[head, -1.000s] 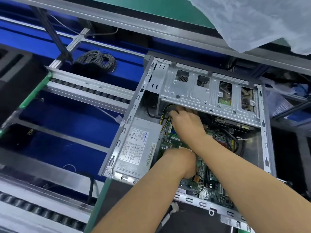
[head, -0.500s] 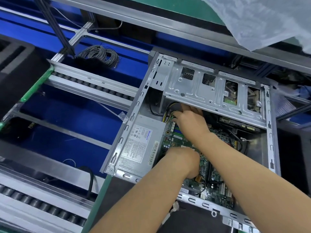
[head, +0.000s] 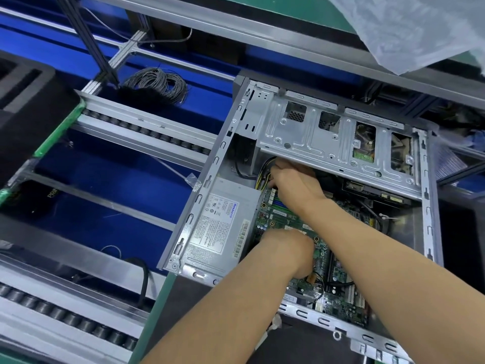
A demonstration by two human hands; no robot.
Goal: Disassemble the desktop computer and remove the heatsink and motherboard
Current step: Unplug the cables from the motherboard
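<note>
Head cam, only view I've got. Computer case [head: 338, 132] lies open on its side on the bench, drive cage [head: 328, 143] across the top, power supply [head: 223, 224] w/ white label along the left wall. Motherboard [head: 333, 279], green, sits in the case bottom, right of the power supply. Can't make out a heatsink, arms cover the middle of the board.

My right hand [head: 294, 182] reaches in under the lower edge of the drive cage, at the yellow/black wire bundle [head: 265, 174] by the board's top left corner. Fingers are curled in around the wires/plug there, but fingertips are hidden, so can't tell if it's a true pinch.

My left hand [head: 288, 248] is down on the board near the power supply's inner edge, knuckles up, fingers tucked under. Can't tell whether they grip anything.

Outside the case, left: roller rails [head: 147, 130] on blue frame, coil of grey wire [head: 157, 82]. Plastic sheet [head: 409, 30] top right.
</note>
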